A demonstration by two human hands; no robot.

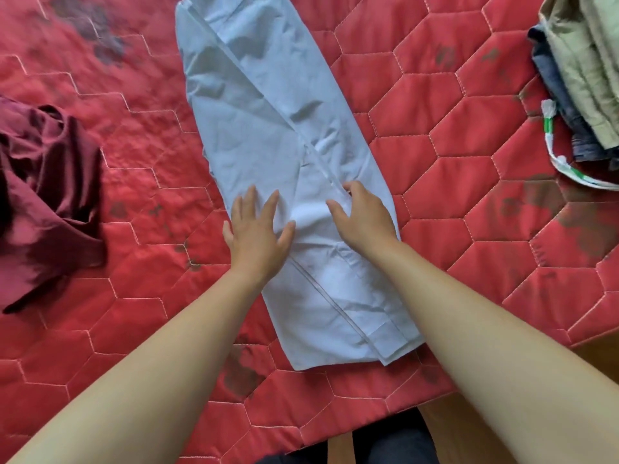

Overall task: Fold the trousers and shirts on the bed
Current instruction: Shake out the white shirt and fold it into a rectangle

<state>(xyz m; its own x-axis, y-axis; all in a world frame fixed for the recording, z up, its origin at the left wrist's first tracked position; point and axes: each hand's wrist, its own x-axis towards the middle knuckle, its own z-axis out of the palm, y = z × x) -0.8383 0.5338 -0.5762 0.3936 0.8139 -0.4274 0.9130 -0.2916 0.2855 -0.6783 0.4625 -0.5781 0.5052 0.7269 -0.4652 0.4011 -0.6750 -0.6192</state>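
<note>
Two hands are down on the pale blue trousers (254, 105) (at least they look like trousers to me, long and narrow with a seam running the length), which lie stretched out on the red quilted bed (469, 182), one end near the person and the other running off the top of the view. The left hand (258, 232) is flat with fingers spread wide, palm pressing the cloth, which I'd guess is to pin it and push the wrinkles out before the next fold. The right hand (363, 217) sits just beside it on the seam side, fingers bent at the stitched edge. I honestly can't tell if it's pinching that edge or just resting on it. My read is the legs are laid one over the other lengthwise and the crosswise folds aren't done yet, so this piece is maybe halfway. Off to the left is a crumpled maroon garment (47, 202), clearly waiting its turn, well apart from the trousers. Far right there's a stack of folded clothes (582, 55) sitting on a white-and-green bag (556, 152), kept out of the folding space.
</note>
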